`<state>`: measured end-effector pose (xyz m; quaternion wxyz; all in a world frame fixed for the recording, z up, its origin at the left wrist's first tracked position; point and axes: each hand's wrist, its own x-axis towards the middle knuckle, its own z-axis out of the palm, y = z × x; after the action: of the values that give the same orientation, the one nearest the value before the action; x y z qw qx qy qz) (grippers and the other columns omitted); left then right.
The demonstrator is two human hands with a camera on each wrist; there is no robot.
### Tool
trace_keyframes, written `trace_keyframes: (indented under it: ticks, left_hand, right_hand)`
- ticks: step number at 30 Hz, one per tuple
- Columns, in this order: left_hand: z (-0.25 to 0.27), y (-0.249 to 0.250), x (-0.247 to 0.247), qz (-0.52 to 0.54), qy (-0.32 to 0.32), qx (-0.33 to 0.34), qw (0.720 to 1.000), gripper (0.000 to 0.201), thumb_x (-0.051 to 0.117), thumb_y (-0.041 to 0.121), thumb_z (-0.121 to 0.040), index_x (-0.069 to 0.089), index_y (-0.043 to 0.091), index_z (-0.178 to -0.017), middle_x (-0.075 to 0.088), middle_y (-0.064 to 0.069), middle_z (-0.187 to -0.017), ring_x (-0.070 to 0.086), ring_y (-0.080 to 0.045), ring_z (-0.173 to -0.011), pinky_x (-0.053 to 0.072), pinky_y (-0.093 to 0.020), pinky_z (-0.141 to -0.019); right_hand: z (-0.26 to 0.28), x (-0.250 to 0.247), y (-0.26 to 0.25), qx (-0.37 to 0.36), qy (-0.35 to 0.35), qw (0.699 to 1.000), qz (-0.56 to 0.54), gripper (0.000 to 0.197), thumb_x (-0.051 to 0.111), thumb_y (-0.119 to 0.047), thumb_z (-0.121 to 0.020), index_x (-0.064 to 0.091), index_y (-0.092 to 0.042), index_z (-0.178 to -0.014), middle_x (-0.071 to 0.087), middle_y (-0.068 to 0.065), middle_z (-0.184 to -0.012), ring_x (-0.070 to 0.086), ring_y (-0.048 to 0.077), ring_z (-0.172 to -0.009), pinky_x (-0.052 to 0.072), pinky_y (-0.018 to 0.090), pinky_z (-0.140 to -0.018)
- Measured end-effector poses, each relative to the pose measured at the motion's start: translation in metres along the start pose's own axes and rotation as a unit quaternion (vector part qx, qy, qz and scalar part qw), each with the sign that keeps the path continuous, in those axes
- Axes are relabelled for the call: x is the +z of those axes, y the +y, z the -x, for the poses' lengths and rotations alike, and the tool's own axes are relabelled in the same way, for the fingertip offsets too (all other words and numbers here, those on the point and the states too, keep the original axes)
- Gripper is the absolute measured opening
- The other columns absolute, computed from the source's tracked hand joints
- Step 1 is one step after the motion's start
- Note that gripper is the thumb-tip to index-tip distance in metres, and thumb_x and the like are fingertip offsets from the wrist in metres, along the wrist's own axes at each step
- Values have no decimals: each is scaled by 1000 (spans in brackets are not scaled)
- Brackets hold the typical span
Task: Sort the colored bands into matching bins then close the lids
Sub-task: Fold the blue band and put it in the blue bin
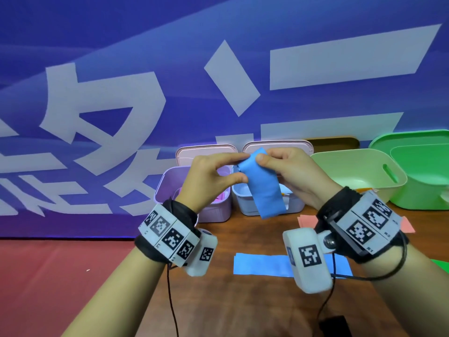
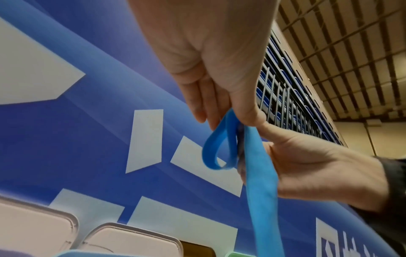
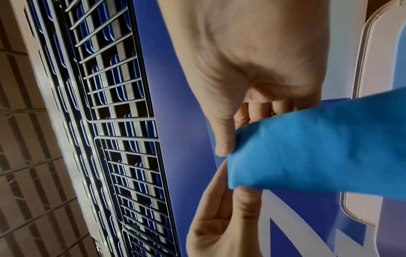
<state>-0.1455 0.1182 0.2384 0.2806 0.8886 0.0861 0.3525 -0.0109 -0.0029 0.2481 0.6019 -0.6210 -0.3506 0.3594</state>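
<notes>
a: so what's in the bins right now?

b: four in a row at the back of the table [image 1: 243, 300]. the purple bin [image 1: 218, 210] is furthest left, lid [image 1: 206, 152] tipped up behind it, with something pink low inside, mostly hidden by the left wrist. next is the pale blue bin [image 1: 245, 200], its lid [image 1: 286, 145] up too; i can see a pale inside and a bit of orange at its right edge, can't say what. then the yellow-green bin [image 1: 359, 171] with a slot handle, looks bare where i can see. the green bin [image 1: 427, 186] is cut off at the right edge.

a: and the hands?

b: both up over the blue bin, working one blue band [image 1: 263, 183]. left hand [image 1: 213, 176] pinches its top end between thumb and fingers; from the left wrist view that end is rolled into a little loop. right hand [image 1: 291, 173] is clamped on the same top edge, thumb on the front. the rest hangs down in front of the bin.

a: anything else lying out?

b: a second blue band [image 1: 262, 265] flat on the table, partly covered by the right wrist camera. a pink band [image 1: 307, 221] peeks out either side of the right wrist, and a sliver of green [image 1: 441, 265] at the far right edge, too cut off to name. right wrist view is blurry on the band.
</notes>
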Motion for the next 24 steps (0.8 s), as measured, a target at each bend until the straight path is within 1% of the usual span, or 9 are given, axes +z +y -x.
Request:
trace_keyframes:
  ticks: [6, 8, 10, 13, 16, 18, 20, 22, 24]
  left_hand:
    - [-5, -3, -3, -59, 14, 86, 994, 29, 69, 27, -73, 75, 9, -94, 74, -4, -79, 62, -14, -71, 48, -26, -64]
    - [-5, 1, -4, 19, 11, 25, 999, 21, 75, 21, -71, 75, 15, -91, 72, 4, -70, 63, -19, -66, 50, -29, -63]
    - [-6, 6, -3, 102, 8, -75, 992, 20, 75, 6, -72, 74, 22, -85, 70, 12, -65, 64, -17, -64, 54, -31, -66]
    - [-7, 9, -1, 200, 16, -189, 961, 23, 64, -7, -80, 71, 14, -77, 68, 11, -61, 65, -9, -61, 58, -28, -61]
    - [-8, 10, 0, 253, 24, -239, 937, 22, 58, -3, -86, 65, 7, -68, 66, 7, -60, 64, -9, -58, 57, -25, -56]
    - [-8, 10, 1, 275, 14, -263, 925, 26, 55, 2, -90, 64, 9, -66, 66, 6, -62, 64, -10, -61, 56, -25, -55]
    - [-8, 9, 3, 299, 1, -286, 910, 31, 54, 9, -92, 65, 15, -64, 67, 3, -68, 65, -13, -67, 55, -28, -59]
    - [-9, 10, 5, 325, -9, -304, 895, 27, 54, 15, -93, 66, 15, -69, 68, -4, -79, 67, -18, -76, 56, -32, -65]
    - [-9, 13, 8, 338, -8, -309, 889, 19, 54, 17, -92, 65, 9, -78, 68, -6, -84, 68, -18, -81, 58, -34, -69]
  right_hand:
    - [2, 2, 1, 21, 8, 1000, -12, 26, 57, -22, -91, 67, 1, -98, 65, 12, -88, 60, 17, -80, 52, 26, -74]
    - [2, 2, 2, 22, 19, 1000, 6, 28, 57, -29, -90, 68, -4, -94, 68, 12, -89, 62, 15, -78, 53, 26, -72]
    - [2, 3, 2, 10, 39, 999, 32, 40, 57, -35, -89, 67, 3, -96, 68, 21, -93, 61, 15, -77, 53, 26, -70]
    - [3, 4, 2, -18, 45, 998, 46, 54, 55, -40, -89, 60, 13, -103, 60, 32, -105, 56, 17, -77, 49, 29, -70]
    - [5, 5, 1, -39, 37, 997, 50, 41, 58, -29, -90, 62, 9, -105, 63, 27, -106, 59, 16, -81, 54, 25, -69]
    - [4, 7, 1, -49, 53, 995, 66, 39, 61, -24, -89, 61, 12, -102, 63, 29, -104, 58, 19, -81, 56, 34, -75]
    - [3, 10, 1, -64, 77, 992, 79, 46, 65, -24, -86, 55, 20, -96, 56, 38, -99, 51, 22, -75, 53, 43, -72]
    - [0, 12, 2, -77, 95, 988, 95, 52, 68, -27, -83, 51, 22, -87, 52, 41, -88, 45, 21, -70, 46, 38, -64]
    - [0, 12, 3, -82, 108, 985, 110, 52, 70, -29, -81, 50, 19, -78, 50, 33, -72, 42, 20, -65, 39, 33, -61]
